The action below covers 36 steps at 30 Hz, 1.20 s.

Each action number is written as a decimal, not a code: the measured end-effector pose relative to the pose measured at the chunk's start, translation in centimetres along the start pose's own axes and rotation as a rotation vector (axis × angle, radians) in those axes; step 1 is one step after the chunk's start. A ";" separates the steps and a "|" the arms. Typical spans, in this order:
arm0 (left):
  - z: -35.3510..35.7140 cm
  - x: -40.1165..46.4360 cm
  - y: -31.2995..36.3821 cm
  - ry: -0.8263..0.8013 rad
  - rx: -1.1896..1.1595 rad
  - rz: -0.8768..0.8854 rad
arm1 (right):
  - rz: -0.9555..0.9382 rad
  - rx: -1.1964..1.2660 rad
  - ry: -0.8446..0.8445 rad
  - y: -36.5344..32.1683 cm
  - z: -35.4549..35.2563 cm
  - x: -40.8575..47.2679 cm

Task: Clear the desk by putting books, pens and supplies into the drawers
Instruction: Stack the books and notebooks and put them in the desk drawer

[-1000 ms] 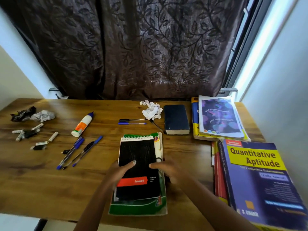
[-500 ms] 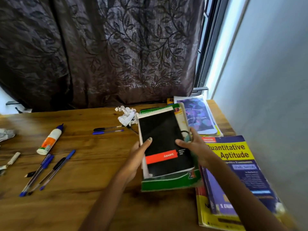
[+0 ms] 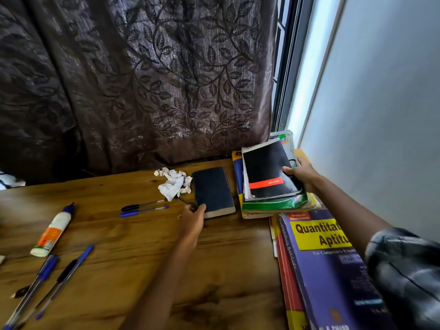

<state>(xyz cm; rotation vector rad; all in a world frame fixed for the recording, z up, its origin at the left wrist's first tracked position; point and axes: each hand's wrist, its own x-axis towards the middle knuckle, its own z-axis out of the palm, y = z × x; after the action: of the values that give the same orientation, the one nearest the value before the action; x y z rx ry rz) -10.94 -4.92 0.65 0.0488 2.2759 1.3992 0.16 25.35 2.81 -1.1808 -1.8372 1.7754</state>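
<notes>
My right hand [image 3: 301, 173] grips the right edge of a black spiral notepad [image 3: 266, 170] stacked on a green-covered book [image 3: 273, 205], thumb on the black cover. That stack rests on the book pile [image 3: 237, 177] at the desk's far right corner. My left hand [image 3: 191, 220] holds the near left corner of a dark blue book [image 3: 213, 189] lying flat on the wooden desk [image 3: 214, 270], thumb on its cover. No drawer is in view.
A "Quantitative Aptitude" book [image 3: 319, 258] tops a red pile at near right. Crumpled paper [image 3: 173, 183] and two pens [image 3: 142, 210] lie left of the blue book. A glue bottle [image 3: 53, 231] and several pens [image 3: 47, 282] lie at left. A curtain hangs behind; a wall stands right.
My right hand carried the notepad and green book from the desk's middle to the far right pile. My left hand let go of them and moved onto the dark blue book.
</notes>
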 end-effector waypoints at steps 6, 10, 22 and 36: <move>1.3 1.8 0.1 -0.007 0.083 -0.011 | 0.019 -0.280 0.204 0.3 2.1 2.8; 1.8 2.1 -0.2 0.043 0.161 -0.023 | 0.005 -0.718 0.450 -1.0 4.8 0.9; 2.5 0.6 -0.8 0.020 -0.101 -0.092 | -0.178 -0.674 -0.133 1.0 18.1 -11.0; -2.1 -4.7 -0.3 -0.263 -0.623 -0.205 | -0.287 -0.093 -0.168 1.8 12.3 -16.8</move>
<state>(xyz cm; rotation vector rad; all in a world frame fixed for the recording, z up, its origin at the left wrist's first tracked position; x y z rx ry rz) -7.53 -8.06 2.95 -0.1837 1.5147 1.7992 2.03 4.55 4.15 -0.7680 -2.0843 1.6838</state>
